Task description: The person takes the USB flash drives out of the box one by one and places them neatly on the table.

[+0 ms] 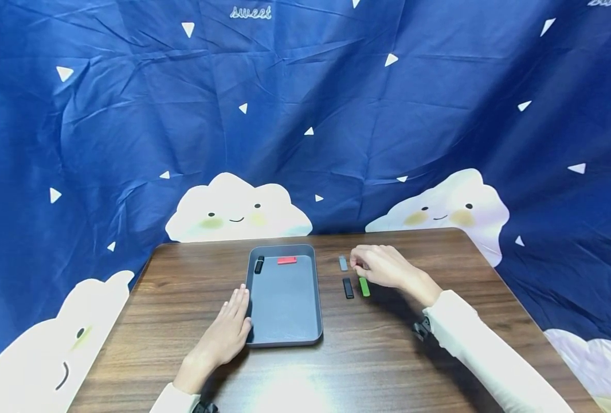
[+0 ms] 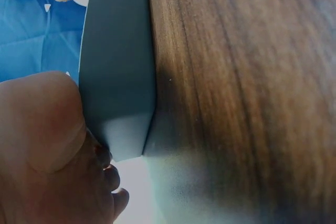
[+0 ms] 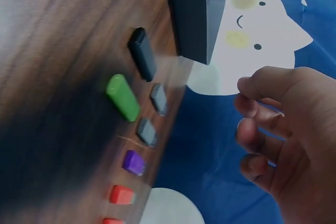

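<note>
Head view takes in a blue curtain [image 1: 305,115] printed with smiling clouds, hanging behind a dark wooden table [image 1: 181,287]. On the tabletop, left of centre, sits a grey tray [image 1: 285,310]; a black stick [image 1: 259,264] and a red stick [image 1: 287,260] lie along its far edge. The left hand [image 1: 228,332] rests flat, fingers straight and together, against the tray's near left side. The right hand [image 1: 380,267] hovers right of the tray with fingers curled loosely, holding nothing I can see, above a grey stick [image 1: 343,263], another black stick [image 1: 348,288] and a green stick [image 1: 364,286]. Right wrist view adds what the hand hides from above: a second grey piece [image 3: 147,131], a purple one [image 3: 134,162] and a red one [image 3: 122,195]. Left wrist view shows only the tray's corner pressed against the hand.
</note>
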The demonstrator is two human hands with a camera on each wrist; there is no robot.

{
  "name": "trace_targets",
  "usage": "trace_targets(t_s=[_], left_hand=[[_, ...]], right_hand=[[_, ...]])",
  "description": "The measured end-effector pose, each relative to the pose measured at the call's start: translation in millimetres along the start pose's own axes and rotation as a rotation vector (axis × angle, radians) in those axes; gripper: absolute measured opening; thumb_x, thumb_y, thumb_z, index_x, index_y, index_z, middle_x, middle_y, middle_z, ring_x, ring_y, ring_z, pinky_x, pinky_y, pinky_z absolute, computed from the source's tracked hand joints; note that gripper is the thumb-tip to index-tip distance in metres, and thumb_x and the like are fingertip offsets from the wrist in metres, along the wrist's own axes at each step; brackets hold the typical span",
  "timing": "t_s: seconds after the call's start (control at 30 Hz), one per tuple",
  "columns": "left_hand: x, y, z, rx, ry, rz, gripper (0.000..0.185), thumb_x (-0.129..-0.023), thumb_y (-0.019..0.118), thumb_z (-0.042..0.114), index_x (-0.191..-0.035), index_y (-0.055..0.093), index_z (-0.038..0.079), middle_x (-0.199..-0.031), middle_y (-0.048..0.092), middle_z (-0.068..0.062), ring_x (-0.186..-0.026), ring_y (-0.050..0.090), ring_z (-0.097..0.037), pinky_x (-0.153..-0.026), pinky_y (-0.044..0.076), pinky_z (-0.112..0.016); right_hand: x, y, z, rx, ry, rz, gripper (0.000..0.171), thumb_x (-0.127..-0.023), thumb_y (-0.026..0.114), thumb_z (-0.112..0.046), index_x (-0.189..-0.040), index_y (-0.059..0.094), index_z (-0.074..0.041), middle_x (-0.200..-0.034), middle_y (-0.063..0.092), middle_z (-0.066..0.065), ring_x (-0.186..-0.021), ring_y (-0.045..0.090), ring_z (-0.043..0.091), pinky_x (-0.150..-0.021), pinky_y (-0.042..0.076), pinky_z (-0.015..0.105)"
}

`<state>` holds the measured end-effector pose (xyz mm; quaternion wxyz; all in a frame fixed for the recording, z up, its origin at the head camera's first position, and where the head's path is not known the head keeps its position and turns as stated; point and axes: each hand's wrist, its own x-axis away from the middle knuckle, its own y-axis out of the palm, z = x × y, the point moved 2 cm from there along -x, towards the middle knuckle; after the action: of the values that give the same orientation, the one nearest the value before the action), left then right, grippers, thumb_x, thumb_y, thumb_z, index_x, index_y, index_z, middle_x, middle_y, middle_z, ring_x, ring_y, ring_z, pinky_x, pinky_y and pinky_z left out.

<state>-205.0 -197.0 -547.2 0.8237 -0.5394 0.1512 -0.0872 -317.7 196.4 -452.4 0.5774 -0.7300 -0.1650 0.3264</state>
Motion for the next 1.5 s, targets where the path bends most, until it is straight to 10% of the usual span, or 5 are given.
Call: trace_targets(t_s=[1.5], left_hand=[[0.0, -9.1, 8.3, 0.000, -0.044, -0.059, 0.063, -0.112, 0.045, 0.016, -0.165, 0.024, -0.009, -0.176, 0.018, -0.025, -0.164, 0.021, -0.043, -0.132, 0.023, -0.062]], right_hand=[[-111.3, 3.5, -64.0, 0.003, -0.109, -0.098, 0.011, -0.096, 0.071, -0.015, -0.088, 0.069, -0.024, -0.088, 0.065, -0.011, -0.073, 0.058, 0.008, -0.063, 0.049, 0.030]])
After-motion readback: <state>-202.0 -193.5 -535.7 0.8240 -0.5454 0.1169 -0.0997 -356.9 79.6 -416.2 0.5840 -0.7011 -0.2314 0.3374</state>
